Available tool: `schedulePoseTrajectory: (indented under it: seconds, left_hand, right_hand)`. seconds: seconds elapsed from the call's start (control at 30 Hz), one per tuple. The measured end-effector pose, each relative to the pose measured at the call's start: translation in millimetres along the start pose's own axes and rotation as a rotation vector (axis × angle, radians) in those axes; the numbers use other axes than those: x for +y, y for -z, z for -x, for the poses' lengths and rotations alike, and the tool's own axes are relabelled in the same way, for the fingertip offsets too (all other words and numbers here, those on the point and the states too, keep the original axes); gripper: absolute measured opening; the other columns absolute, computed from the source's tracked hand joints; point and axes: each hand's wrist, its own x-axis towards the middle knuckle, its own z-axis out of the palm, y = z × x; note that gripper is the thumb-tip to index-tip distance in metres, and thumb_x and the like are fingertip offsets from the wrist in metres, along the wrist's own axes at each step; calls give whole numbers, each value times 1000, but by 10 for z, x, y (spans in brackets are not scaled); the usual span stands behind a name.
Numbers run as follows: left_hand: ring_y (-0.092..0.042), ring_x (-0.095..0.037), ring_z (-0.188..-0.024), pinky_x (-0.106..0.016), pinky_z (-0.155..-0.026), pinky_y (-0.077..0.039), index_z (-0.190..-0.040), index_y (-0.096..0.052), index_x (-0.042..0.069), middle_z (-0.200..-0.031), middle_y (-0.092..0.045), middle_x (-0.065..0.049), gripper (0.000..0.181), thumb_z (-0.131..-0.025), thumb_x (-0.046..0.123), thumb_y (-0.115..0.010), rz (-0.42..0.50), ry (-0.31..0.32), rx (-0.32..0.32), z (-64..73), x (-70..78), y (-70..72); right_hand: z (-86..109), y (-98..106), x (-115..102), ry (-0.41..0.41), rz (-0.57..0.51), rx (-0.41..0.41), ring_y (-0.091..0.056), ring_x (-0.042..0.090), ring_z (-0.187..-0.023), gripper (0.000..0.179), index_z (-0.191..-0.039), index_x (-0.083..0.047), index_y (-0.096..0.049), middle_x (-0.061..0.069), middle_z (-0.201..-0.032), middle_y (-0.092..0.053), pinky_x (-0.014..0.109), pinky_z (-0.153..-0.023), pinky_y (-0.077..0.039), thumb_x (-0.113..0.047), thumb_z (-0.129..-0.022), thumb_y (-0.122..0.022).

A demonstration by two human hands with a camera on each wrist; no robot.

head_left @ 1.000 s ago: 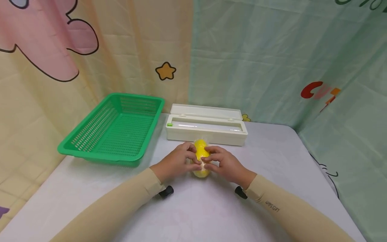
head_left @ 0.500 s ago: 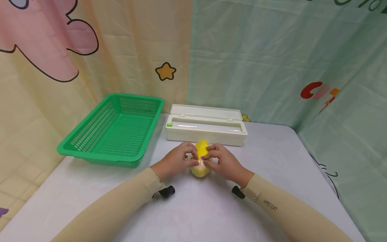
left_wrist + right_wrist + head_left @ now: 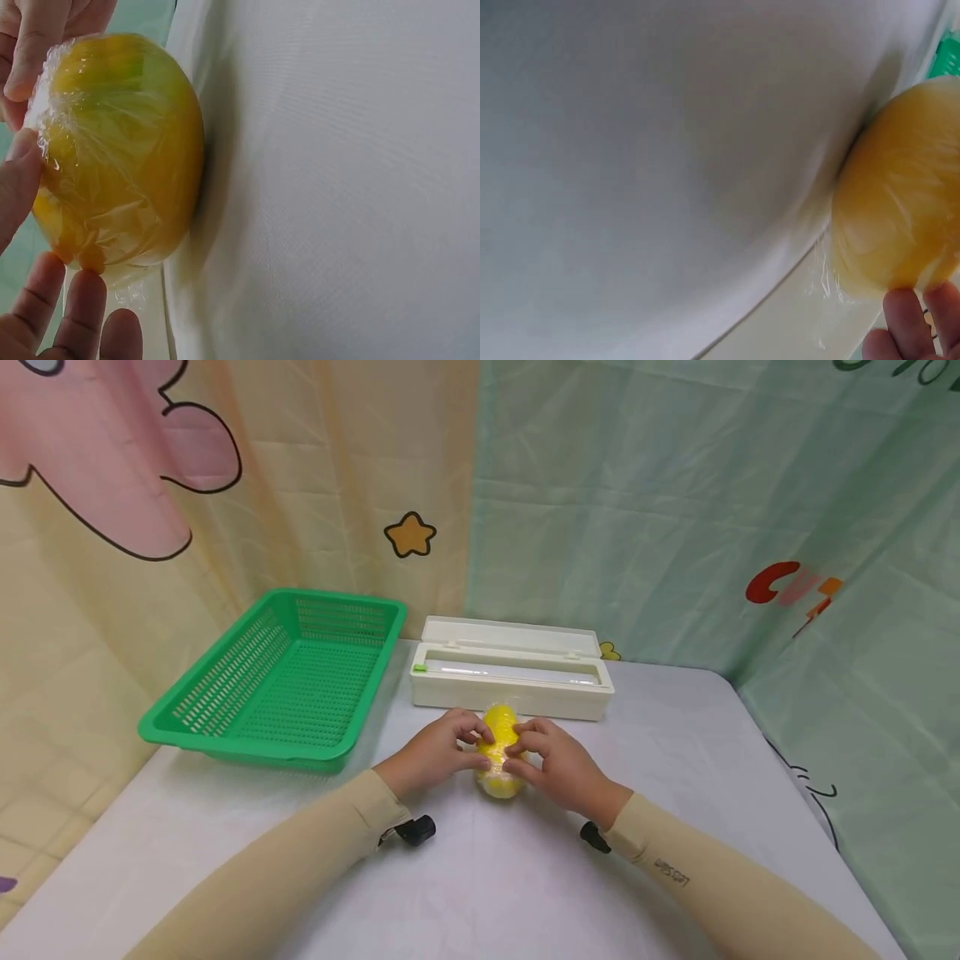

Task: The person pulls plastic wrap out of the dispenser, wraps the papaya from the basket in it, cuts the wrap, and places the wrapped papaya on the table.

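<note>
A yellow fruit (image 3: 499,720) wrapped in clear cling film (image 3: 51,124) rests on the white table, between both hands. Its kind cannot be told; a greenish patch shows in the left wrist view. My left hand (image 3: 441,750) holds the fruit's left side, with thumb and bent fingertips on the film. From the other side my right hand (image 3: 561,768) grips it, thumb and forefinger at the gathered film on top. Two right fingertips (image 3: 907,319) touch the fruit's far end in the right wrist view. Loose film sticks out beyond that end.
Just behind the fruit stands a white cling film box (image 3: 513,699), its lid raised and a roll inside. A green plastic basket (image 3: 247,748) sits at the left. Patterned curtains (image 3: 600,510) hang behind the table (image 3: 465,893).
Both hands stay on the fruit and shift slightly. Their fingertips have moved a little apart over the gathered film, while the fruit stays in nearly the same place.
</note>
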Motion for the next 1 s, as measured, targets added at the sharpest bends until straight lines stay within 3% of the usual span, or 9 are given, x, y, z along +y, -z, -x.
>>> schedulePoseTrajectory:
  seconds: [0.17, 0.33, 0.53, 0.77, 1.0]
  left_hand:
    - [-61, -24, -117, -36, -95, -56, -112, -73, 23, -132, -60, -1, 23, -91, 20, -83, -58, -24, 12, 7, 35, -49]
    - [-59, -22, -123, -40, -103, -53, -112, -75, 22, -135, -59, 0, 28, -87, 27, -88, -161, -61, 14, 28, 81, -91]
    - [-58, -28, -134, -45, -114, -49, -117, -79, 17, -140, -58, -4, 33, -88, 33, -87, -257, -97, 16, 11, 134, -144]
    - [-59, -28, -130, -46, -113, -49, -110, -83, 19, -136, -60, -3, 16, -97, 25, -78, -202, -66, 38, -35, 150, -138]
    - [-57, -26, -137, -47, -118, -46, -113, -79, 19, -138, -63, -2, 16, -97, 21, -77, -172, -47, 11, -68, 179, -117]
  right_hand:
    - [54, 33, 33, 86, 139, -26, -68, 20, -96, 25, -111, -16, -73, 6, -117, -65, 33, -79, -59, -32, -93, -82]
    - [78, 38, 31, 131, 231, -35, -68, 19, -94, 29, -112, -16, -68, 7, -116, -66, 32, -80, -61, -36, -95, -79]
    - [133, 70, 96, 102, 165, -26, -69, 23, -86, 30, -116, -16, -66, 8, -118, -63, 34, -76, -60, -32, -95, -80]
    - [155, 112, 148, 73, 74, -68, -71, 26, -104, 32, -120, -17, -66, 8, -126, -62, 39, -88, -61, -33, -95, -79]
    - [141, 245, 225, 13, -55, -103, -67, 25, -116, 25, -125, -18, -74, 4, -129, -67, 38, -86, -60, -14, -100, -71]
